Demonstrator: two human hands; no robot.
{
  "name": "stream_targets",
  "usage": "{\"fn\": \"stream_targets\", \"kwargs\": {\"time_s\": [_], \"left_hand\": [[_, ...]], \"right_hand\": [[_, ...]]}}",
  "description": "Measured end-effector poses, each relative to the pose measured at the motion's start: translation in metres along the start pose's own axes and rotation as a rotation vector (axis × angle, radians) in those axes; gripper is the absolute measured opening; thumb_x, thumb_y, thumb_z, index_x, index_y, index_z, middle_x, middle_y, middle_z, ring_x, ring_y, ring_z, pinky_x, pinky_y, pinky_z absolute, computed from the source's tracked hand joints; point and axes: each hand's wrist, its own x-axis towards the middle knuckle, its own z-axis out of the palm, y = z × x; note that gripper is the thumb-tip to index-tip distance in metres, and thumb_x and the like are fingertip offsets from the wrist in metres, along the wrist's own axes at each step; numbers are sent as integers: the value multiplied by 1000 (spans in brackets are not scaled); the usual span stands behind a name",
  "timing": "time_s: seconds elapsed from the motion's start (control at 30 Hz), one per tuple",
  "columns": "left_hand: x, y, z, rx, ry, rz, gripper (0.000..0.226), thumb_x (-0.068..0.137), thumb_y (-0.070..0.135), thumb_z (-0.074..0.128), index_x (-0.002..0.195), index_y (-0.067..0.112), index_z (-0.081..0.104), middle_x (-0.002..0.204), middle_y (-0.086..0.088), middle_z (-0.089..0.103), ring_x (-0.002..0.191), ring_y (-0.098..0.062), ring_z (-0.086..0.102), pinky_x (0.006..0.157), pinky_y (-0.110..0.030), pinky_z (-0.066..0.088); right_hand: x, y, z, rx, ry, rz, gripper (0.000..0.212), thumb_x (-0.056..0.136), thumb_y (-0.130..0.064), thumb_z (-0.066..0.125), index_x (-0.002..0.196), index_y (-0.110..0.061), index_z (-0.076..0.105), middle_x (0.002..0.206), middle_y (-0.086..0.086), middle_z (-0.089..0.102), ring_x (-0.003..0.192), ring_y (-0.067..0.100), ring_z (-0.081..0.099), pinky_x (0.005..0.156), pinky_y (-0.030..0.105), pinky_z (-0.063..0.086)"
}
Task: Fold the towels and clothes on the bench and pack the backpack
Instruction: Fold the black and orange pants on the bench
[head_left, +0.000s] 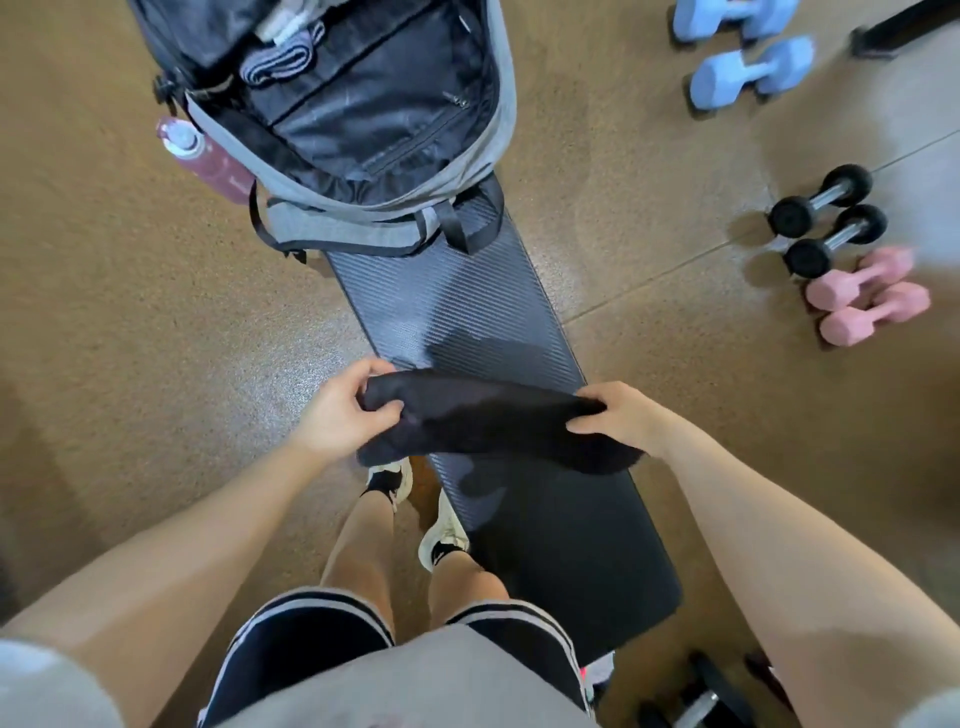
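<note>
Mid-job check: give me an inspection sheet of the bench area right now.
Surface: black bench, middle bare.
Job's things: black garment held over the bench; open backpack at the far end.
Clutter: pink bottle in the backpack's side pocket.
Grips: left hand and right hand each grip one end of the garment.
Cables: nothing seen.
Surroundings: blue dumbbells, black dumbbells, pink dumbbells on the floor.

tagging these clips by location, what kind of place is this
Most likely a gym or home workout room. A padded bench stands on a speckled floor, with blue dumbbells, black dumbbells and pink dumbbells beside it.
</note>
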Motion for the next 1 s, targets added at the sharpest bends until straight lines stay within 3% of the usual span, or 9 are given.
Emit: {"fn": "stream_targets", "kwargs": {"time_s": [0.17,0.27,0.37,0.47,0.57,0.7,0.8,0.93,1.0], "left_hand": [[3,7,-6,-244,74,-191,10,89,12,59,98,16,59,95,-9,68,86,-24,64,80,-36,52],[37,-3,0,-240,134,-238,18,92,18,56,109,14,56,102,-6,64,82,-15,62,76,-27,51],[85,-23,8,-144,203,-258,39,92,25,54,127,6,48,113,-3,60,100,-20,58,91,-31,46],[126,-32,13,-130,297,-242,44,91,29,55,129,8,45,122,-6,57,111,-22,54,102,-39,41],[147,-25,14,-111,377,-176,48,92,28,54,134,12,37,115,-2,48,110,-19,48,98,-28,35],[140,-21,28,436,395,187,65,87,19,61,141,2,29,143,-20,34,134,-34,30,110,-40,23],[122,-23,57,796,127,500,75,72,20,77,136,3,40,144,-24,35,131,-42,35,106,-50,29],[109,-23,94,1125,-131,573,80,69,46,75,137,20,43,144,-15,40,128,-34,43,103,-46,36],[110,-24,104,1212,-169,523,83,77,51,65,144,26,23,152,-13,26,136,-33,31,109,-44,27]], "right_hand": [[-5,-15,-7,326,-71,154,19,83,-11,68,100,-5,69,96,10,71,82,20,68,68,22,53],[40,-11,1,177,97,164,16,81,-21,71,88,-7,67,85,6,68,80,22,65,66,26,49],[93,-3,6,-15,275,155,23,83,-27,69,96,-9,65,91,9,66,94,28,62,71,28,41],[130,-2,3,1,474,141,31,84,-30,66,108,-10,64,104,9,66,102,27,58,76,27,39],[142,-3,-2,144,663,100,26,85,-26,65,106,-11,61,105,6,66,101,23,58,82,27,40],[133,3,4,343,742,168,55,87,-29,63,133,-8,42,127,8,55,118,22,51,98,28,36],[112,12,20,400,681,313,68,87,-34,62,142,-7,32,140,11,42,128,25,43,105,34,33],[95,19,46,483,568,377,51,88,-31,61,132,-11,45,127,7,56,117,26,53,98,37,42],[97,19,57,471,598,382,46,86,-30,63,126,-12,51,121,8,58,113,28,55,96,41,46]]}}
